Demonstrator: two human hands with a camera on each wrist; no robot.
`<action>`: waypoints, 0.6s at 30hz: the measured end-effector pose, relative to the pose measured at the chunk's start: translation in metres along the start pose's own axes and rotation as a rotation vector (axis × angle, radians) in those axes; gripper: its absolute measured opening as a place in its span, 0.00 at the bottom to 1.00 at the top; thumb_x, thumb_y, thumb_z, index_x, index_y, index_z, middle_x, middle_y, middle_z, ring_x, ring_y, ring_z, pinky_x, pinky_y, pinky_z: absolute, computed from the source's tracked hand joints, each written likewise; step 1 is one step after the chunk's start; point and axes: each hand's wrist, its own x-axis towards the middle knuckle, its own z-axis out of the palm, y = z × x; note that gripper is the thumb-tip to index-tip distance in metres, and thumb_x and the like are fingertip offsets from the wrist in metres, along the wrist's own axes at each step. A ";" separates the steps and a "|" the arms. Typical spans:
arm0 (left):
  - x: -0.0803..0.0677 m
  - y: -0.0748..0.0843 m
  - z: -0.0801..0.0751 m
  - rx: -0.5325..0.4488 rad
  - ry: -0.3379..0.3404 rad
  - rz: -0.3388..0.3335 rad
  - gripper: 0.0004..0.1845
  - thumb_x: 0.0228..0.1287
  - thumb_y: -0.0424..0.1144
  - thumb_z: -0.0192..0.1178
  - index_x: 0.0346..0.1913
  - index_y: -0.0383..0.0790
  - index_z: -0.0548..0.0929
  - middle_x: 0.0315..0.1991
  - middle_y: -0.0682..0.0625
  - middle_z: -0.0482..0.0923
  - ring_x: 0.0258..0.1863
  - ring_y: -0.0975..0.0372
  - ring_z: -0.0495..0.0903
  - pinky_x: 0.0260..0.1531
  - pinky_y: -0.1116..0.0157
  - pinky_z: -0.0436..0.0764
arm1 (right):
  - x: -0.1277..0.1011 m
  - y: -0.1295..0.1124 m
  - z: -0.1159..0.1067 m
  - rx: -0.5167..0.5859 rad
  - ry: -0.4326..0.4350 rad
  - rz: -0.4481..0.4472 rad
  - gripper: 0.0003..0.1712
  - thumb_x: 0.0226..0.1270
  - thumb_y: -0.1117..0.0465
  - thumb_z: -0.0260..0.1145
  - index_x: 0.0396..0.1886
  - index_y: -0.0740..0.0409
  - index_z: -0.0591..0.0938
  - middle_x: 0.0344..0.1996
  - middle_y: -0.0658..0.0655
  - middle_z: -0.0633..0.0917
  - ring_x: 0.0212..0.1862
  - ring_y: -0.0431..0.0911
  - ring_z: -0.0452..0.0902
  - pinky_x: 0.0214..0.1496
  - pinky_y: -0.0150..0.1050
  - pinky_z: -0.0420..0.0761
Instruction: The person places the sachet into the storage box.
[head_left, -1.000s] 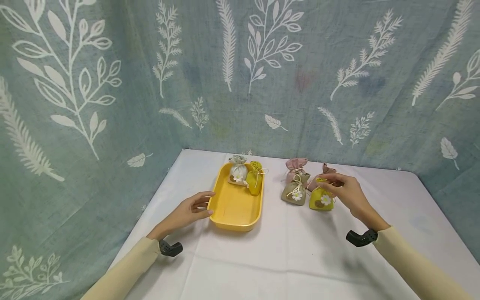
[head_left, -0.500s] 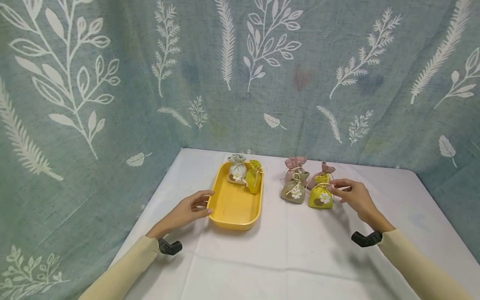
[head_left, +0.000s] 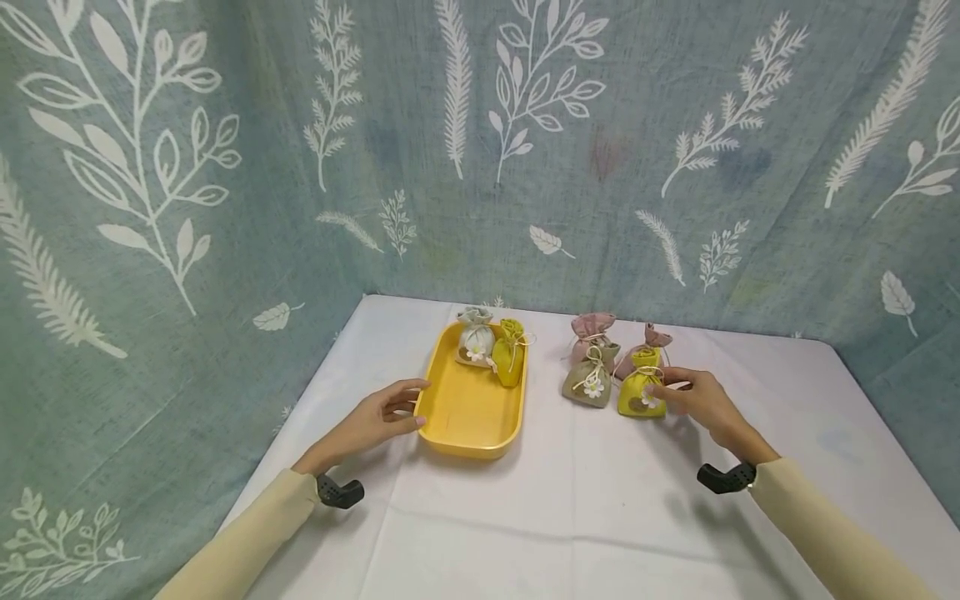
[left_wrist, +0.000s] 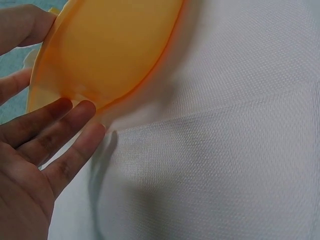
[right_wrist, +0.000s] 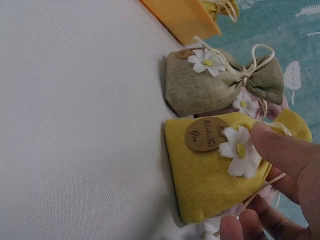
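My right hand (head_left: 702, 406) pinches the upper right side of a yellow drawstring pouch (head_left: 634, 400). In the right wrist view the thumb lies beside the pouch's white fabric flower (right_wrist: 240, 151), with other fingers behind the cloth; a round brown tag is on its front. The pouch stands on the table. Next to it is a grey-brown pouch (head_left: 583, 387), with two pink pouches, one pink pouch (head_left: 592, 327) and another pink pouch (head_left: 657, 337), behind. My left hand (head_left: 374, 422) touches the left wall of a yellow tray (head_left: 465, 452), fingers spread and loosely bent.
A pale grey pouch (head_left: 476, 341) and a second yellow pouch (head_left: 509, 360) stand in the tray's far end. White cloth covers the table (head_left: 525, 533). A green leaf-patterned curtain (head_left: 570, 208) hangs behind and at the sides.
My right hand has left the yellow pouch's top, moved right and down, then come back left against its side. The left hand and tray have stayed still.
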 end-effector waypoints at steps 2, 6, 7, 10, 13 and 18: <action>-0.001 0.000 0.000 -0.006 -0.009 0.002 0.36 0.69 0.48 0.69 0.77 0.49 0.68 0.70 0.42 0.72 0.64 0.49 0.76 0.64 0.49 0.76 | 0.001 0.000 0.001 -0.007 -0.004 0.009 0.46 0.70 0.39 0.70 0.75 0.65 0.70 0.67 0.69 0.75 0.52 0.55 0.80 0.45 0.48 0.84; -0.002 -0.002 0.000 -0.009 -0.010 0.020 0.36 0.70 0.48 0.69 0.77 0.46 0.67 0.70 0.41 0.72 0.64 0.48 0.76 0.64 0.49 0.77 | 0.001 -0.002 0.004 -0.014 -0.005 0.010 0.48 0.69 0.38 0.70 0.75 0.67 0.69 0.70 0.72 0.71 0.50 0.57 0.82 0.51 0.54 0.84; -0.002 -0.003 0.000 -0.009 -0.008 0.021 0.36 0.70 0.48 0.69 0.77 0.47 0.67 0.70 0.41 0.72 0.63 0.48 0.77 0.63 0.50 0.77 | 0.002 -0.002 0.005 -0.014 -0.002 0.007 0.47 0.70 0.39 0.70 0.74 0.68 0.71 0.70 0.73 0.70 0.50 0.58 0.83 0.53 0.55 0.84; -0.001 -0.003 -0.001 -0.011 -0.007 0.024 0.36 0.70 0.48 0.68 0.77 0.46 0.67 0.70 0.40 0.72 0.63 0.47 0.77 0.63 0.50 0.77 | 0.002 -0.002 0.007 -0.011 0.021 -0.007 0.42 0.69 0.40 0.70 0.68 0.69 0.77 0.68 0.73 0.72 0.52 0.60 0.83 0.54 0.55 0.84; 0.000 -0.002 -0.001 -0.017 -0.013 0.029 0.36 0.71 0.47 0.68 0.77 0.45 0.67 0.70 0.39 0.72 0.64 0.47 0.76 0.63 0.50 0.77 | 0.002 -0.001 0.008 0.004 0.054 -0.042 0.36 0.68 0.42 0.72 0.61 0.67 0.83 0.62 0.70 0.78 0.54 0.59 0.80 0.52 0.53 0.85; 0.000 -0.001 -0.001 -0.013 -0.011 0.033 0.36 0.70 0.47 0.69 0.77 0.44 0.67 0.71 0.40 0.71 0.64 0.47 0.76 0.64 0.49 0.77 | 0.000 -0.004 0.008 0.009 0.079 -0.093 0.29 0.68 0.44 0.73 0.54 0.65 0.88 0.57 0.64 0.80 0.53 0.55 0.77 0.49 0.51 0.85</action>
